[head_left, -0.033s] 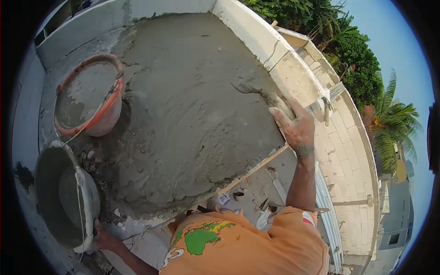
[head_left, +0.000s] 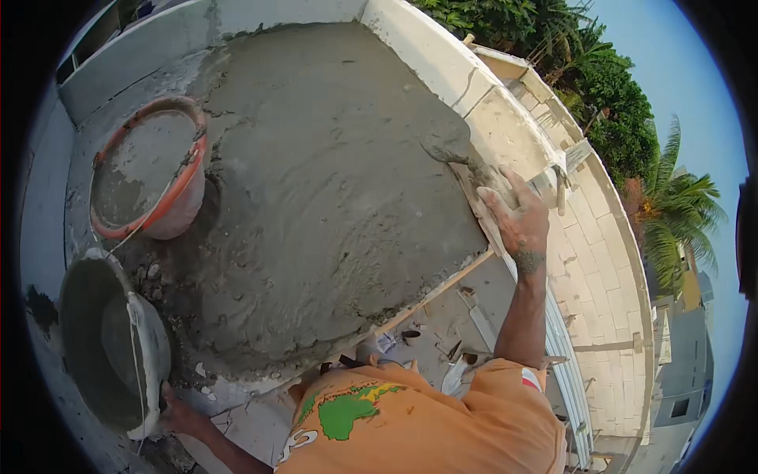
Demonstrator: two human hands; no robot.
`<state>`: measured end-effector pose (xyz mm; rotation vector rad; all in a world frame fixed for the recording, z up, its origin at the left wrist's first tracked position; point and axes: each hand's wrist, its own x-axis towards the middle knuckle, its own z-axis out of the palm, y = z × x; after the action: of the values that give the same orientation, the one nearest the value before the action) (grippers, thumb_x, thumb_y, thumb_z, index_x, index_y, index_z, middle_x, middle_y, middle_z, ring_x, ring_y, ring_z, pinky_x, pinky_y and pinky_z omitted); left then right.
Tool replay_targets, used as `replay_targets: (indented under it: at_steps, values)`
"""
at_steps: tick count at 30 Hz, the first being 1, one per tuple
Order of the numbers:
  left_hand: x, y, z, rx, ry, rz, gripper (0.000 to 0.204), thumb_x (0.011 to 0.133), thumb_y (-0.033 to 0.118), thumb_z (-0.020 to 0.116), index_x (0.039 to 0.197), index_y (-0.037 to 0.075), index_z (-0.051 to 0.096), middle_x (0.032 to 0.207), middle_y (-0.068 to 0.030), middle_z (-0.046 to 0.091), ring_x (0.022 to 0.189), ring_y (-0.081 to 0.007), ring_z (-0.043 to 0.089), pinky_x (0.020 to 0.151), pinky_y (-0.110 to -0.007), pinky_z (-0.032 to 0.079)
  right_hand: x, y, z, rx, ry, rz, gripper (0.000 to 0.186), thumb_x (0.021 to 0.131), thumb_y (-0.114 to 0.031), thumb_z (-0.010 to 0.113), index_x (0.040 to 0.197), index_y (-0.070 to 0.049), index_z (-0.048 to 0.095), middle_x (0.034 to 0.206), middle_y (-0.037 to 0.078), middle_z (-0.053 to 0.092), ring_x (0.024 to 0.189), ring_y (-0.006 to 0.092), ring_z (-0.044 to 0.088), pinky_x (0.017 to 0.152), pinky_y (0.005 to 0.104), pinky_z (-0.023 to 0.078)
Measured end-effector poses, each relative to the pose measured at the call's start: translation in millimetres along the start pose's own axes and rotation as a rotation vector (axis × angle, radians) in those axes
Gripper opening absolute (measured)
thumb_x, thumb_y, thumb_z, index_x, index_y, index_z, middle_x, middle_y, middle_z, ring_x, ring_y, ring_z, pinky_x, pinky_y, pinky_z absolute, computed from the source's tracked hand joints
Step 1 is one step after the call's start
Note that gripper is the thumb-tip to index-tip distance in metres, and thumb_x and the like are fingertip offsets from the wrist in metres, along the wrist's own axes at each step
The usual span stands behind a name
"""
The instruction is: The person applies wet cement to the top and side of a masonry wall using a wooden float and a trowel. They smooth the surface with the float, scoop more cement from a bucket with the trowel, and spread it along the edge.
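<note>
Wet grey cement is spread in a broad layer in front of me. At its right edge my right hand, smeared with cement, is closed around the handle of a cement-coated trowel. The blade lies against the wet surface by a thin wooden edge strip. Down on the left, my left hand grips the side of a tilted grey bucket; some of its fingers are hidden. Cement coats that bucket's inside, and a wire handle crosses its mouth.
An orange-rimmed bucket holding grey, watery mix stands on the left. Low pale walls border the slab at the back and right. Its near edge has a wooden form board. Beyond that are a lower floor with debris and metal channels.
My right hand and the trowel have shifted slightly to the right, over the edge, showing more of the edge strip. My left hand stays on the grey bucket.
</note>
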<state>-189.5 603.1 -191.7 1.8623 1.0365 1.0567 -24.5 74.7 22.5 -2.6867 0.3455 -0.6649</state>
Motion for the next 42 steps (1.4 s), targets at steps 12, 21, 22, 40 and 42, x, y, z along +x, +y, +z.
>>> replay_targets:
  at_steps: [12,21,22,40,42]
  values:
    - [2,10,0,0.126,0.048,0.013,0.082,0.082,0.044,0.077,0.129,-0.015,0.045,0.128,-0.0299,0.054,0.109,-0.0362,0.057,0.095,-0.046,0.044,51,160,-24,-0.152,0.182,0.316,0.061,0.08,-0.054,0.073,0.119,-0.008,0.068,0.108,0.019,0.07,0.102,0.0352,0.067,0.088,0.0433,0.051]
    - [-4,23,4,-0.018,0.012,0.085,0.069,0.083,0.034,0.075,0.126,-0.013,0.049,0.127,-0.0253,0.055,0.111,-0.0331,0.054,0.099,-0.045,0.04,85,178,26,0.074,-0.053,0.162,0.048,0.085,-0.045,0.07,0.103,0.0,0.072,0.074,0.011,0.065,0.065,0.0216,0.06,0.059,0.036,0.046]
    - [-3,19,3,-0.003,0.048,0.078,0.069,0.083,0.034,0.075,0.126,-0.013,0.049,0.127,-0.0253,0.055,0.111,-0.0331,0.054,0.099,-0.045,0.04,86,180,29,0.226,-0.068,0.217,0.044,0.086,-0.043,0.07,0.098,0.0,0.072,0.062,0.004,0.058,0.051,0.0118,0.05,0.046,0.0304,0.04]
    - [-8,-6,-5,-0.16,-0.066,-0.084,0.069,0.084,0.015,0.075,0.139,-0.001,0.037,0.134,-0.0164,0.047,0.12,-0.0261,0.049,0.106,-0.042,0.039,91,255,78,0.466,-0.318,0.368,0.055,0.103,-0.042,0.044,0.114,0.007,0.063,0.087,0.019,0.068,0.075,0.0314,0.063,0.069,0.0407,0.051]
    - [-10,-21,-1,-0.261,-0.101,-0.04,0.07,0.083,0.01,0.074,0.14,0.0,0.035,0.137,-0.0168,0.045,0.117,-0.0261,0.052,0.103,-0.042,0.043,92,275,82,0.426,-0.305,0.354,0.057,0.102,-0.045,0.043,0.111,0.008,0.064,0.086,0.019,0.068,0.074,0.0299,0.063,0.065,0.0404,0.051]
